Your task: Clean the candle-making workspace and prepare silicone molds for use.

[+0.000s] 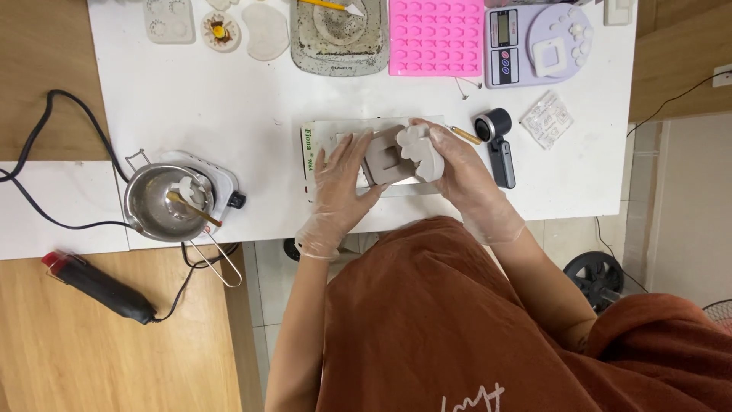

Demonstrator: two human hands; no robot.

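Nearest me, I see my rust-coloured apron [457,320] filling the lower view, and a black heat tool [99,284] on the wooden bench at lower left. On the white table [191,99], my left hand [343,187], gloved, lies with fingers spread against a grey block mould [385,159]. My right hand [457,172] is clamped on a pale flower-shaped cast [419,149] pressed to that mould, over a flat sheet. Left stands a steel melting pot [164,202] on a small burner, its cable trailing. Right lies a black handled tool [499,145]. Farther back sit a pink silicone mould [436,37], a lilac scale [537,42] and a grimy tray [339,38].
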